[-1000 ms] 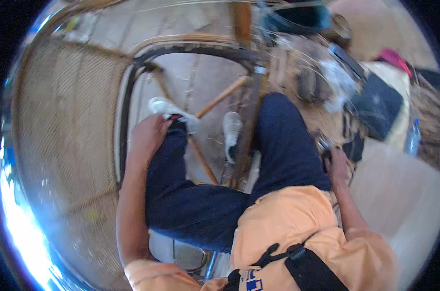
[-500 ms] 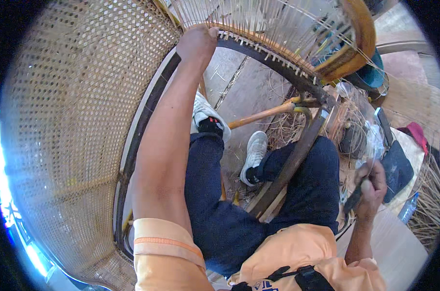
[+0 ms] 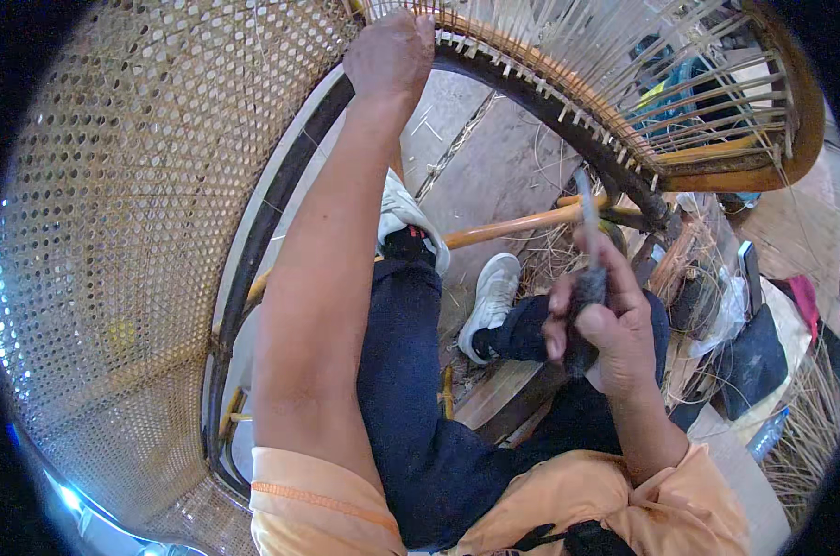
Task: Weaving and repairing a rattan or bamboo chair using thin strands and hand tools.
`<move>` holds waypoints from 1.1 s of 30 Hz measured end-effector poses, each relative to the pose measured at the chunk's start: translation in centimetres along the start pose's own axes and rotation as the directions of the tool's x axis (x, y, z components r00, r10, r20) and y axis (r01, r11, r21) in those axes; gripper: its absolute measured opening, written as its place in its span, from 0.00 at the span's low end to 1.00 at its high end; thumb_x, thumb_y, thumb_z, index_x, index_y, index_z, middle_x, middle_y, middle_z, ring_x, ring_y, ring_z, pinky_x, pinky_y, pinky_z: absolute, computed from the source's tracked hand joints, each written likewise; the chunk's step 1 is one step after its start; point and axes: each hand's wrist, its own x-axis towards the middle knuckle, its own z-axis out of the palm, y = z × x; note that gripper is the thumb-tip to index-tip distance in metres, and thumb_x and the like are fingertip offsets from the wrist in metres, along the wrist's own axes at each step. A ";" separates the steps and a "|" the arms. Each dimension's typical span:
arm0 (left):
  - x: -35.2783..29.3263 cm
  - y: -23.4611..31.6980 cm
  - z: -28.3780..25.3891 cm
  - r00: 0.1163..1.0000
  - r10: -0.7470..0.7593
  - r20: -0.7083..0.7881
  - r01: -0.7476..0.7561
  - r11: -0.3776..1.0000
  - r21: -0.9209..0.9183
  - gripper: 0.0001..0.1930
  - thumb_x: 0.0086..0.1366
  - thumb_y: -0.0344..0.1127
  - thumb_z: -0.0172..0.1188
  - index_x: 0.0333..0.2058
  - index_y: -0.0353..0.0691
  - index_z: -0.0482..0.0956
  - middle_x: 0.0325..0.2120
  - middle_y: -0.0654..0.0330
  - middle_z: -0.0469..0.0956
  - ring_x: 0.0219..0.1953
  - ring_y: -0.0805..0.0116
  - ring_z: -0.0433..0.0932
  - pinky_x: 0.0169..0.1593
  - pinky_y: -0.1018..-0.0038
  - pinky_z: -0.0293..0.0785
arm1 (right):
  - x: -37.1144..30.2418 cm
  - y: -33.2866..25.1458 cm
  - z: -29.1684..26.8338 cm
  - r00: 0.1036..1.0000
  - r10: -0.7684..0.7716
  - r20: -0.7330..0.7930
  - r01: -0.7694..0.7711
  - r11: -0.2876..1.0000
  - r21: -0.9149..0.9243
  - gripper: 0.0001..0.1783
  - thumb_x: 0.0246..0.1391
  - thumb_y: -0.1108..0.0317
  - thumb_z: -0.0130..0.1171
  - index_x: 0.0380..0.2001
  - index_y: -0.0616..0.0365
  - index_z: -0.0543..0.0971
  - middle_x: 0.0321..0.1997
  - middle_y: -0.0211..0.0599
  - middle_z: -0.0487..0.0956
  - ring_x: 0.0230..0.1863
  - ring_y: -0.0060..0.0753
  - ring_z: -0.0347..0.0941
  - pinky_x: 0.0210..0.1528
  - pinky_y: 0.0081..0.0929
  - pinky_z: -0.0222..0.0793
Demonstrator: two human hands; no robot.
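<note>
Black-looking handle and pale metal shaft: that is the tool point(image 3: 584, 296) I see in the right grip point(image 3: 616, 320). Its fingers are curled about the handle, the thumb laid along it, so I judge the hold light rather than clenched. The shaft points up and is blurred, so I cannot make out its tip. It stands in the air, apart from the work.

At the upper edge, the left grip point(image 3: 389, 60) is folded over the corner where the dark curved rail point(image 3: 540, 97) meets the woven panel point(image 3: 142, 241). Its fingertips are hidden from me, so I cannot tell whether it pinches a strand or only steadies the rail.

Along that rail I find short cane ends point(image 3: 573, 114) sticking out in a row, as if already threaded through. Beyond them, long strands point(image 3: 614, 56) fan across to the orange-brown hoop point(image 3: 806, 139). That section looks strung one way only, with no close mesh that I can see; I would call it part done. On the left, the panel carries dense mesh and looks far more complete.

Farther out, a loose bundle of cane point(image 3: 816, 435) lies at the right.
</note>
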 end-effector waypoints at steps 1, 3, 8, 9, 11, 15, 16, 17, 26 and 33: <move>0.0 0.1 0.1 0.999 -0.038 0.029 0.038 0.999 -0.019 0.22 0.62 0.53 0.47 0.32 0.39 0.80 0.28 0.43 0.78 0.33 0.44 0.78 0.39 0.54 0.73 | 0.4 0.2 0.0 1.000 -0.010 -0.024 0.010 1.000 0.014 0.29 0.53 0.69 0.56 0.57 0.61 0.63 0.29 0.35 0.72 0.22 0.24 0.70 0.24 0.20 0.68; 0.3 0.6 0.2 0.991 -0.108 0.078 0.106 0.994 0.036 0.21 0.62 0.52 0.47 0.33 0.39 0.79 0.29 0.44 0.78 0.33 0.44 0.78 0.38 0.55 0.73 | 1.8 1.4 -0.2 0.944 0.327 0.043 -0.330 0.942 0.069 0.23 0.55 0.65 0.53 0.54 0.59 0.65 0.23 0.36 0.70 0.16 0.27 0.66 0.16 0.22 0.62; -0.4 1.7 -2.2 0.997 -0.079 -0.004 0.079 0.983 0.167 0.10 0.59 0.37 0.51 0.25 0.40 0.78 0.22 0.50 0.77 0.27 0.50 0.78 0.30 0.60 0.75 | 6.6 3.7 -0.9 0.980 0.123 -0.158 -0.200 0.550 -0.811 0.19 0.54 0.60 0.55 0.44 0.62 0.69 0.26 0.41 0.73 0.26 0.35 0.70 0.30 0.29 0.66; -0.8 1.5 -3.3 0.996 -0.091 -0.011 0.091 0.982 0.167 0.10 0.59 0.37 0.51 0.25 0.40 0.78 0.22 0.50 0.77 0.27 0.50 0.78 0.30 0.60 0.75 | 7.6 3.3 -1.2 0.998 -0.058 -0.030 0.005 0.520 -0.854 0.20 0.53 0.61 0.55 0.45 0.62 0.69 0.27 0.42 0.73 0.28 0.38 0.71 0.33 0.31 0.66; -1.6 0.6 -6.2 0.999 -0.001 0.051 -0.011 0.970 0.243 0.11 0.60 0.38 0.51 0.26 0.40 0.78 0.24 0.49 0.78 0.29 0.49 0.78 0.32 0.58 0.74 | 10.0 2.1 -1.1 0.942 -0.315 0.118 0.247 0.412 -0.877 0.22 0.52 0.61 0.56 0.47 0.61 0.69 0.29 0.45 0.74 0.31 0.42 0.72 0.37 0.32 0.68; -4.1 -1.8 -9.9 0.960 0.202 -0.193 -0.124 0.927 0.353 0.16 0.62 0.46 0.49 0.32 0.39 0.78 0.27 0.46 0.78 0.31 0.47 0.78 0.35 0.56 0.74 | 13.5 -0.3 0.9 0.851 -0.503 0.152 0.391 0.412 -0.823 0.23 0.52 0.62 0.56 0.49 0.60 0.69 0.32 0.46 0.75 0.33 0.42 0.74 0.38 0.33 0.69; -4.4 -2.0 -9.9 0.972 0.176 -0.159 -0.096 0.904 0.416 0.19 0.63 0.50 0.47 0.38 0.41 0.78 0.30 0.45 0.79 0.34 0.46 0.79 0.37 0.55 0.74 | 14.4 -0.7 1.6 0.815 -0.552 0.177 0.445 0.401 -0.801 0.23 0.52 0.61 0.56 0.49 0.59 0.69 0.32 0.47 0.75 0.33 0.43 0.74 0.38 0.34 0.69; -4.7 -2.2 -9.7 0.972 0.172 -0.161 -0.091 0.906 0.414 0.19 0.63 0.50 0.47 0.38 0.41 0.78 0.30 0.45 0.79 0.34 0.46 0.79 0.37 0.55 0.74 | 15.4 -0.9 2.2 0.748 -0.615 0.249 0.543 0.350 -0.764 0.22 0.53 0.61 0.56 0.49 0.59 0.69 0.32 0.48 0.75 0.33 0.44 0.75 0.38 0.34 0.69; -3.5 -3.0 -8.0 0.984 -0.152 0.089 0.135 0.975 0.177 0.22 0.64 0.53 0.46 0.37 0.40 0.78 0.31 0.43 0.78 0.35 0.43 0.77 0.39 0.55 0.71 | 18.5 -0.9 3.1 0.720 -0.648 0.247 0.521 0.270 -0.810 0.19 0.54 0.55 0.54 0.38 0.61 0.74 0.29 0.54 0.77 0.32 0.57 0.75 0.35 0.43 0.70; -2.4 -2.4 -8.0 0.993 -0.118 0.025 0.114 0.985 0.128 0.21 0.63 0.50 0.48 0.30 0.37 0.78 0.27 0.44 0.77 0.31 0.44 0.77 0.37 0.55 0.71 | 21.3 -1.2 2.9 0.752 -0.560 0.348 0.495 0.130 -0.859 0.20 0.55 0.51 0.51 0.33 0.61 0.75 0.26 0.56 0.75 0.32 0.60 0.73 0.35 0.49 0.69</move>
